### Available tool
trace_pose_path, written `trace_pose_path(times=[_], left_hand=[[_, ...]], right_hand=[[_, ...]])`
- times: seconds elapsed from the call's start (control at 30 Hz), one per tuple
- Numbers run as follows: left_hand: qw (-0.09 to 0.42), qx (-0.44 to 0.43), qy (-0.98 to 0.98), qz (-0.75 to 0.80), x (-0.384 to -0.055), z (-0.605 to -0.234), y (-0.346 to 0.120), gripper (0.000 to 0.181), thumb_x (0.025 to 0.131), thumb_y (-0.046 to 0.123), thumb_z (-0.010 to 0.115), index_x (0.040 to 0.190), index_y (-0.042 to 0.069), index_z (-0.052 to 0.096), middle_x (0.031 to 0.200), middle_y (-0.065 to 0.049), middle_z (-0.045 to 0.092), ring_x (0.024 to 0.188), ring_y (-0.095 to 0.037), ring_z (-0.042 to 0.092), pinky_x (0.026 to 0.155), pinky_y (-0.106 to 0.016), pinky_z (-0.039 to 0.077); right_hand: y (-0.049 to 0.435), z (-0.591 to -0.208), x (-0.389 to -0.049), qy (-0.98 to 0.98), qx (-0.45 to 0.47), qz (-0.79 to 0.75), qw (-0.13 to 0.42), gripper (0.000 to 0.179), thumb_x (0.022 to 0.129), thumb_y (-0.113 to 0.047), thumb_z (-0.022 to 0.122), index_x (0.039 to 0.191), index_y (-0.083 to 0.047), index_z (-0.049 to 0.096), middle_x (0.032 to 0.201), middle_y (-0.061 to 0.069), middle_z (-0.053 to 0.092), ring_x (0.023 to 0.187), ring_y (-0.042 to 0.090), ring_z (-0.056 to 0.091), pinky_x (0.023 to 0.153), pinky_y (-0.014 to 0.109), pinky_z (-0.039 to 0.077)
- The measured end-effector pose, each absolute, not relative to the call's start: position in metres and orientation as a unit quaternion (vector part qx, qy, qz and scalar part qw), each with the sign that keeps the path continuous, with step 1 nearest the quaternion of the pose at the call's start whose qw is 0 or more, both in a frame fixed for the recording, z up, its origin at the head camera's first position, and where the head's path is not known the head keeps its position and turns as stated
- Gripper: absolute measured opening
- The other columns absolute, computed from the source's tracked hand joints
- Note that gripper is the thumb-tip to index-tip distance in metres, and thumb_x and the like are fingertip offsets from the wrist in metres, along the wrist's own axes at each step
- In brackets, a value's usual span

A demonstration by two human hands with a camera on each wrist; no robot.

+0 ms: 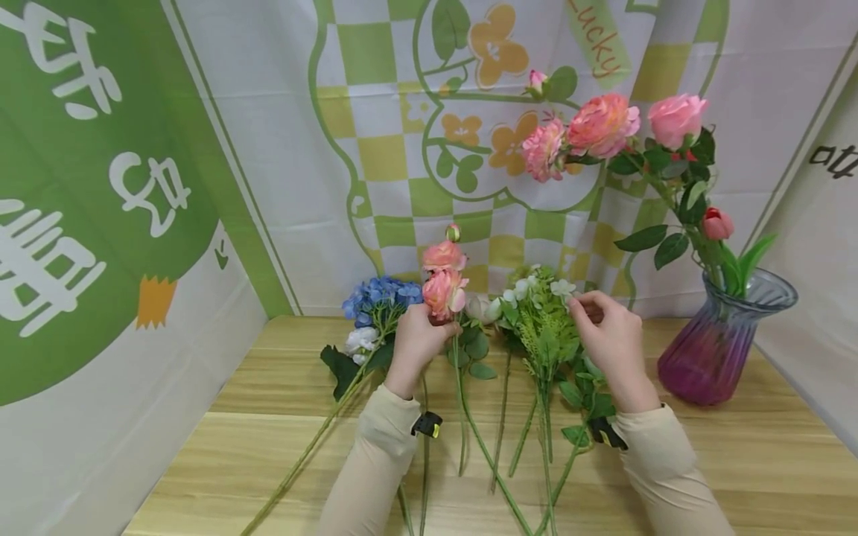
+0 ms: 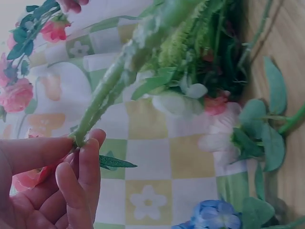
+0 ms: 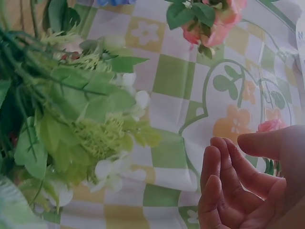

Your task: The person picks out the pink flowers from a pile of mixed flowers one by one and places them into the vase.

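In the head view, my left hand [image 1: 415, 346] pinches the green stem of a pink artificial flower [image 1: 444, 292] just below its blooms. The left wrist view shows that stem [image 2: 107, 88] between thumb and fingertips, its pink petals [image 2: 29, 177] partly behind the hand. My right hand [image 1: 611, 339] hovers at the right side of a bunch of green sprays [image 1: 546, 339] with small white flowers [image 1: 563, 288]. Seen from the right wrist, its fingers [image 3: 217, 160] are loosely bent, with a gap to the thumb and nothing between them.
At the right stands a purple-pink glass vase [image 1: 710, 350] with tall pink flowers [image 1: 603, 125] leaning left. A blue hydrangea [image 1: 382, 298] and a white flower [image 1: 362, 340] lie left of my left hand. Several stems stretch toward the front of the wooden table [image 1: 268, 432]. A patterned cloth [image 1: 288, 149] hangs behind.
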State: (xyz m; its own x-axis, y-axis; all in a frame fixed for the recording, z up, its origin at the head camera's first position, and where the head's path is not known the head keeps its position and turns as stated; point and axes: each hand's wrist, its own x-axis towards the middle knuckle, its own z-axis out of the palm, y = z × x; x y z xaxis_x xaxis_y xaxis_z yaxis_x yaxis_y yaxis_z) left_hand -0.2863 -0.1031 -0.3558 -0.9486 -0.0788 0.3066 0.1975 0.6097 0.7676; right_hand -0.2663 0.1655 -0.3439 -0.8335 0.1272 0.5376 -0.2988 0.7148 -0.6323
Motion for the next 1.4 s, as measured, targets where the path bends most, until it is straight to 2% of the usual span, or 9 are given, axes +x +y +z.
trace_pose_path(times=[0.37, 0.57, 0.7, 0.83, 1.1, 1.17, 1.4], left_hand=[[0.170, -0.031, -0.856, -0.487, -0.281, -0.346, -0.097, 0.023, 0.074, 0.022, 0.079, 0.089, 0.006, 0.072, 0.073, -0.007, 0.072, 0.061, -0.017, 0.065, 0.058, -0.031, 0.050], [0.191, -0.039, -0.809, -0.554, -0.282, -0.342, -0.088, 0.015, 0.075, 0.016, 0.077, 0.084, 0.005, 0.072, 0.060, -0.011, 0.067, 0.051, -0.022, 0.063, 0.051, -0.029, 0.049], [0.206, -0.042, -0.787, -0.581, -0.280, -0.338, -0.081, 0.012, 0.075, 0.012, 0.077, 0.080, 0.003, 0.071, 0.054, -0.010, 0.062, 0.045, -0.016, 0.057, 0.049, -0.026, 0.046], [0.216, -0.038, -0.773, -0.595, -0.276, -0.335, -0.077, 0.013, 0.074, 0.010, 0.076, 0.083, 0.001, 0.072, 0.059, -0.008, 0.064, 0.046, -0.009, 0.053, 0.048, -0.026, 0.045], [0.222, -0.027, -0.741, -0.633, -0.271, -0.330, -0.068, 0.020, 0.072, 0.007, 0.078, 0.090, 0.000, 0.072, 0.077, -0.014, 0.070, 0.056, -0.011, 0.056, 0.053, -0.025, 0.046], [0.224, -0.032, -0.728, -0.647, -0.271, -0.328, -0.066, 0.021, 0.071, 0.005, 0.078, 0.091, 0.000, 0.072, 0.078, -0.012, 0.070, 0.060, -0.010, 0.056, 0.054, -0.025, 0.046], [0.223, -0.048, -0.703, -0.674, -0.268, -0.328, -0.058, 0.013, 0.071, 0.001, 0.078, 0.080, 0.001, 0.068, 0.058, 0.004, 0.052, 0.051, -0.010, 0.044, 0.052, -0.024, 0.039]], right_hand=[[0.157, -0.341, -0.272, -0.870, 0.058, 0.393, 0.293, 0.030, 0.095, -0.035, 0.056, 0.098, -0.009, 0.070, 0.086, 0.010, 0.072, 0.078, 0.024, 0.067, 0.069, 0.039, 0.051], [0.150, -0.335, -0.272, -0.863, 0.069, 0.411, 0.287, 0.033, 0.095, -0.038, 0.055, 0.100, -0.009, 0.070, 0.088, 0.010, 0.072, 0.079, 0.025, 0.067, 0.070, 0.041, 0.052], [0.144, -0.332, -0.272, -0.860, 0.071, 0.418, 0.283, 0.034, 0.095, -0.040, 0.054, 0.100, -0.010, 0.069, 0.089, 0.010, 0.071, 0.080, 0.025, 0.067, 0.072, 0.042, 0.052], [0.139, -0.331, -0.271, -0.859, 0.071, 0.418, 0.286, 0.032, 0.095, -0.038, 0.055, 0.101, -0.010, 0.069, 0.089, 0.009, 0.071, 0.079, 0.024, 0.067, 0.071, 0.041, 0.052], [0.132, -0.329, -0.272, -0.852, 0.089, 0.421, 0.297, 0.021, 0.093, -0.029, 0.061, 0.098, -0.010, 0.070, 0.085, 0.007, 0.071, 0.075, 0.019, 0.065, 0.067, 0.036, 0.053], [0.130, -0.329, -0.271, -0.851, 0.099, 0.422, 0.297, 0.021, 0.092, -0.029, 0.062, 0.098, -0.010, 0.070, 0.086, 0.006, 0.071, 0.075, 0.018, 0.065, 0.067, 0.035, 0.054], [0.125, -0.330, -0.271, -0.848, 0.128, 0.422, 0.294, 0.020, 0.091, -0.029, 0.064, 0.098, -0.011, 0.070, 0.089, 0.005, 0.072, 0.077, 0.017, 0.067, 0.070, 0.036, 0.056]])
